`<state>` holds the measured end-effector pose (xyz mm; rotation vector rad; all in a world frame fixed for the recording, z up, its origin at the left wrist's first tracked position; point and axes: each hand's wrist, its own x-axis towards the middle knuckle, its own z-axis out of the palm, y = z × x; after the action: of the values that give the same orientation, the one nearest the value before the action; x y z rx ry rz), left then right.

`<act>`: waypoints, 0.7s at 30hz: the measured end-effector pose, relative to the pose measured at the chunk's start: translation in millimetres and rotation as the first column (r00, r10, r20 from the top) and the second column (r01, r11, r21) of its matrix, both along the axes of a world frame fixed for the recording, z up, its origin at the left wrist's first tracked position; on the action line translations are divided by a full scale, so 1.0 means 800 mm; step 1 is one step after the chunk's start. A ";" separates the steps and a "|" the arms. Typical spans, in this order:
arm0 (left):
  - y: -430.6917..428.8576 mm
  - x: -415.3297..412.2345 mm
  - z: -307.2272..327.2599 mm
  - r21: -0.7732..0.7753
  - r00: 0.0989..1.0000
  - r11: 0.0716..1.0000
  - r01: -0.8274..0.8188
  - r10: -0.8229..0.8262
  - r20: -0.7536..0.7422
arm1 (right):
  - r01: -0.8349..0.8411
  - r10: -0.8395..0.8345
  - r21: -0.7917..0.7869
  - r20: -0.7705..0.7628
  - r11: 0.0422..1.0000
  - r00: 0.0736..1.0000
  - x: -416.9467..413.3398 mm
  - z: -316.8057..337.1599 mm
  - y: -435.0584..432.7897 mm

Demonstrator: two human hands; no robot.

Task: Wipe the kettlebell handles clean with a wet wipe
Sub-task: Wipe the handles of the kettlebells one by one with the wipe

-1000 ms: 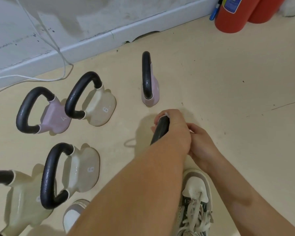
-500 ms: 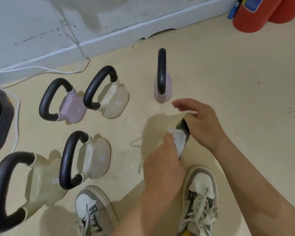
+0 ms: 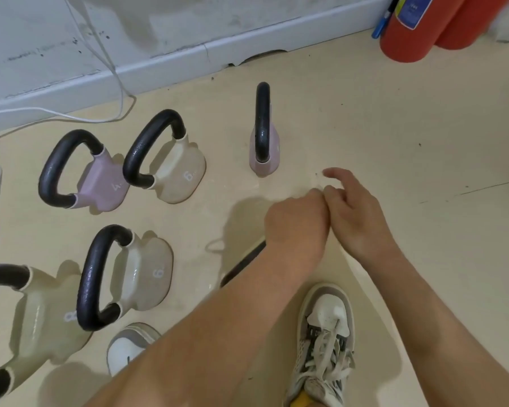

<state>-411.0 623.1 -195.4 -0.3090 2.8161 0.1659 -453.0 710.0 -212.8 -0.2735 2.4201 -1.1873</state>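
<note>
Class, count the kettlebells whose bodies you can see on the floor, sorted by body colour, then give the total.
Lilac kettlebells: 2
Cream kettlebells: 3
Total: 5
One more black handle shows, its body hidden: not counted.

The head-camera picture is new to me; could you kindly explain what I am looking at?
There is no robot here. One camera is worn on a person's head and looks down at their own bare hands. On the floor stand five kettlebells, pink and cream, with black grips. The left hand curls round the black handle of a sixth, whose body is hidden under the arm. The right hand touches the left, index finger out. The wipe cannot be made out. The shoes are the person's.
</note>
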 end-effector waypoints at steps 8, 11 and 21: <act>0.033 -0.071 -0.030 -0.115 0.838 0.956 0.269 -0.174 0.517 | 0.478 -0.087 -0.374 0.709 0.795 0.700 0.010 -0.036 0.028; 0.013 -0.044 -0.015 -0.024 0.921 0.951 0.309 -0.293 0.257 | 0.578 -0.158 -0.410 0.704 0.706 0.692 0.008 -0.032 0.029; -0.046 0.072 0.001 0.620 0.912 0.779 -0.097 0.319 -0.258 | 0.349 -0.112 -0.439 0.480 0.828 0.870 0.013 -0.007 0.037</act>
<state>-353.0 586.4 -194.9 -0.4803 2.8556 1.2518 -442.7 739.5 -218.1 0.1444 1.7444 -1.7872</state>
